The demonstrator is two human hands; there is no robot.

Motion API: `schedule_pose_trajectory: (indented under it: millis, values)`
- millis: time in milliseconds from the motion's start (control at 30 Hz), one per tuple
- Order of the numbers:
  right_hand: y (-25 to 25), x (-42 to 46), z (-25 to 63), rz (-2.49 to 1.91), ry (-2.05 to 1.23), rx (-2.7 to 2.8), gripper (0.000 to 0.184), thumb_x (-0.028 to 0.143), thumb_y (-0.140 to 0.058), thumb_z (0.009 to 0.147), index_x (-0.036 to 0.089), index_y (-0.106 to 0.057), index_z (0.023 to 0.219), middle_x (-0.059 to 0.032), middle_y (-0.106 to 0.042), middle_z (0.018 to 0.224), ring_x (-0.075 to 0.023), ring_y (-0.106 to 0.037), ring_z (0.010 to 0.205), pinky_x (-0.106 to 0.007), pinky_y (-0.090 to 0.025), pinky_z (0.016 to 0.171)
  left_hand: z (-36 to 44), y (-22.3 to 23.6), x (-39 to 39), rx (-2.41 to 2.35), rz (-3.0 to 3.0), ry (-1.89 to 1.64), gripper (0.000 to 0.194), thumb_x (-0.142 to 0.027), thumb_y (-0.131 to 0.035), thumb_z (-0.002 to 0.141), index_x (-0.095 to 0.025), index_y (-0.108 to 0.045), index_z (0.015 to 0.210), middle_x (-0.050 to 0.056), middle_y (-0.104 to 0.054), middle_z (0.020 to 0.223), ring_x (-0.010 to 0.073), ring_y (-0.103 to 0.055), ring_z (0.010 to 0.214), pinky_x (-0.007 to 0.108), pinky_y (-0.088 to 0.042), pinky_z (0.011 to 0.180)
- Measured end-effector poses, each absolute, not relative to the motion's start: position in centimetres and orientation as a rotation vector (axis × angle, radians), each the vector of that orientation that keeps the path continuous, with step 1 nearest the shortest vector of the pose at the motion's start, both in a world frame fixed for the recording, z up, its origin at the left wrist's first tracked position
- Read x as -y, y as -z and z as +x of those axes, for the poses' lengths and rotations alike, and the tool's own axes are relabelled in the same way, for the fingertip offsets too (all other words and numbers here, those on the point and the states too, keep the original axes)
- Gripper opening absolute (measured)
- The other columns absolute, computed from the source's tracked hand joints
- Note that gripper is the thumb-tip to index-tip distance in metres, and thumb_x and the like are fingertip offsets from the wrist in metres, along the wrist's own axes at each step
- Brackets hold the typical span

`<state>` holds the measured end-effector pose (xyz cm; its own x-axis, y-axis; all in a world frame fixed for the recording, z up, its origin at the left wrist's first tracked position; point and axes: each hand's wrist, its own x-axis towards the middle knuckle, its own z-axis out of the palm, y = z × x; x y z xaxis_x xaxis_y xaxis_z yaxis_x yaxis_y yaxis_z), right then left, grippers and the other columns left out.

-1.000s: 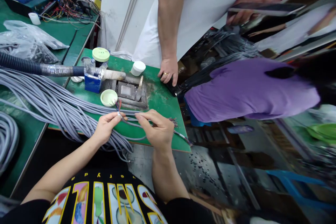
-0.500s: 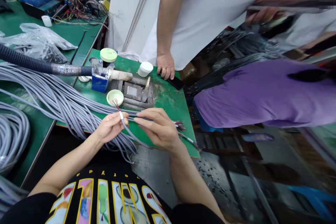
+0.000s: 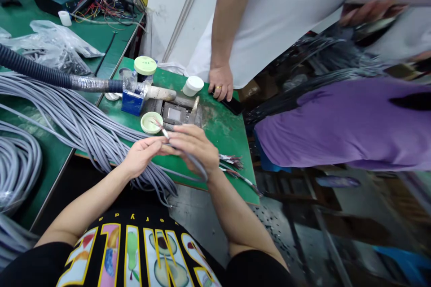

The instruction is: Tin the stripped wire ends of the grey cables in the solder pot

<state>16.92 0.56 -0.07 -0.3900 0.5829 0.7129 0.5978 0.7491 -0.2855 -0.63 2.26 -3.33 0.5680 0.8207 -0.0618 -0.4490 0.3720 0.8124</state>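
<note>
My left hand (image 3: 144,156) is closed, its thumb and fingertips meeting at a grey cable (image 3: 201,167) just below its stripped end. Against those fingertips, my right hand (image 3: 197,145) closes round the same cable, which bends down beside the right wrist. A white sleeve (image 3: 165,133) wraps the cable near the end. Thin bare-ended wires (image 3: 156,123) fan out past it, over a pale green round dish (image 3: 147,122). Just beyond the hands lies a soldering pot (image 3: 175,114) in a metal frame. My fingers partly hide the grip.
A thick bundle of grey cables (image 3: 81,119) crosses the green table at left. A ribbed hose (image 3: 43,74) ends at a blue box (image 3: 132,103). Another person's hand (image 3: 221,81) rests on a phone (image 3: 232,105). Stripped cable ends (image 3: 232,160) lie right.
My right hand has moved left and onto the cable, meeting my left hand. The wire end has tilted over the dish, and the cable now bends at the right hand. The view has shifted slightly.
</note>
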Motion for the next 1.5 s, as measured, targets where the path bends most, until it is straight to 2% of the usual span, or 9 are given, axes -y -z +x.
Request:
schedule_pose_trajectory:
  millis: [100, 200, 367, 667, 967, 1333, 1500]
  values:
    - [-0.5, -2.3, 17.2, -1.072, -0.132, 1.943, 0.025, 0.033, -0.048, 0.095, 0.026, -0.071, 0.099, -0.0054, -0.074, 0.095, -0.0206, -0.068, 0.096, -0.04, -0.053, 0.087, -1.5, 3.6, -2.5, -0.699, 1.278, -0.899, 0.033, -0.046, -0.068, 0.078, -0.016, -0.074, 0.091, 0.007, -0.073, 0.078, 0.019, -0.064, 0.078, 0.032, -0.048, 0.082]
    - [-0.4, -4.6, 17.0, -1.167, -0.211, 1.929, 0.022, 0.032, -0.051, 0.093, 0.024, -0.071, 0.093, -0.0056, -0.071, 0.09, -0.0192, -0.065, 0.091, -0.035, -0.052, 0.083, -1.9, 4.6, -2.6, -0.771, 1.7, -0.851, 0.022, -0.036, -0.063, 0.082, -0.02, -0.076, 0.088, 0.007, -0.074, 0.083, 0.0188, -0.064, 0.078, 0.03, -0.047, 0.077]
    - [0.3, -8.0, 16.3, -1.269, -0.237, 2.029, 0.024, 0.035, -0.051, 0.092, 0.021, -0.071, 0.09, -0.0072, -0.07, 0.089, -0.0204, -0.062, 0.088, -0.036, -0.047, 0.084, -1.6, 5.9, -2.4, -0.715, 2.074, -0.765, 0.024, -0.034, -0.056, 0.088, -0.021, -0.075, 0.094, 0.008, -0.073, 0.079, 0.0187, -0.062, 0.073, 0.029, -0.044, 0.072]
    - [0.9, -10.8, 15.6, -1.36, -0.287, 2.367, 0.029, 0.038, -0.046, 0.095, 0.022, -0.07, 0.098, -0.0069, -0.068, 0.09, -0.021, -0.056, 0.089, -0.036, -0.039, 0.086, -1.8, 6.0, -2.6, -0.669, 2.124, -0.8, 0.026, -0.032, -0.05, 0.093, -0.017, -0.072, 0.097, 0.005, -0.073, 0.08, 0.0145, -0.062, 0.073, 0.026, -0.045, 0.073]
    - [1.1, -11.4, 15.2, -1.361, -0.326, 2.458, 0.032, 0.04, -0.043, 0.096, 0.021, -0.069, 0.096, -0.0067, -0.069, 0.09, -0.0209, -0.054, 0.088, -0.036, -0.035, 0.084, -1.7, 6.1, -2.7, -0.656, 2.133, -0.833, 0.027, -0.032, -0.05, 0.093, -0.016, -0.072, 0.097, 0.005, -0.072, 0.078, 0.0142, -0.062, 0.071, 0.025, -0.045, 0.071]
    - [0.6, -12.1, 14.7, -1.375, -0.3, 2.499, 0.031, 0.037, -0.041, 0.096, 0.021, -0.068, 0.093, -0.0063, -0.07, 0.089, -0.0218, -0.058, 0.089, -0.037, -0.036, 0.086, -1.7, 6.3, -2.7, -0.661, 2.124, -0.841, 0.028, -0.033, -0.049, 0.093, -0.017, -0.072, 0.096, 0.005, -0.072, 0.076, 0.0137, -0.061, 0.069, 0.025, -0.045, 0.071]
    - [-1.1, -10.6, 17.4, -1.431, -0.095, 2.257, 0.03, 0.037, -0.043, 0.095, 0.023, -0.068, 0.089, -0.0047, -0.071, 0.091, -0.0211, -0.06, 0.091, -0.035, -0.04, 0.087, -1.8, 6.1, -2.7, -0.66, 2.117, -0.858, 0.029, -0.033, -0.049, 0.093, -0.016, -0.072, 0.095, 0.005, -0.071, 0.075, 0.0137, -0.06, 0.068, 0.025, -0.045, 0.069]
